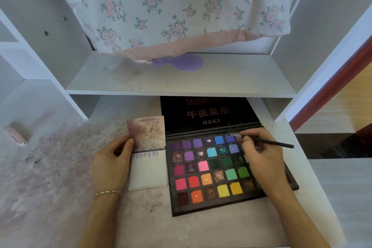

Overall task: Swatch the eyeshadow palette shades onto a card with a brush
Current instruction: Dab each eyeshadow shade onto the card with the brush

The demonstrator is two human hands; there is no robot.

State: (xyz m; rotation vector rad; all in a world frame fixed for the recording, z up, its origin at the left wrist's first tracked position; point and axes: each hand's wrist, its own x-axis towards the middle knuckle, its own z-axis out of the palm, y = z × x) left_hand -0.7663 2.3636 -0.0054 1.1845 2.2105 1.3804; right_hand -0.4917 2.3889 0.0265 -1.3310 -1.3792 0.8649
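- 1 black rectangular eyeshadow palette [213,205], open, several rows of coloured pans
- 1 thin black-handled brush [269,142]
- 1 white swatch card [149,175]
- 1 stained pinkish flap [147,133]
- 1 round lilac plastic hairbrush [181,62]
- 2 bare hands: left [112,159], right [261,157]
- 1 silver bracelet [107,193]

Home dressing nook: white shelf unit [181,78], floral cloth [161,6] hanging, purple hairbrush [181,62], powder-stained tabletop [60,167].

We see palette [211,169]: matt powder pans, few foil-like glittery ones, lid [207,115] matt black. Card [148,175] smooth, pale, stained page above it. Brush [269,142] handle matt black. Desk [60,167] white laminate, dusted with powder. Cloth [161,6] thin floral cotton. Bracelet [107,193] shiny metal. Hairbrush [185,62] smooth purple plastic.
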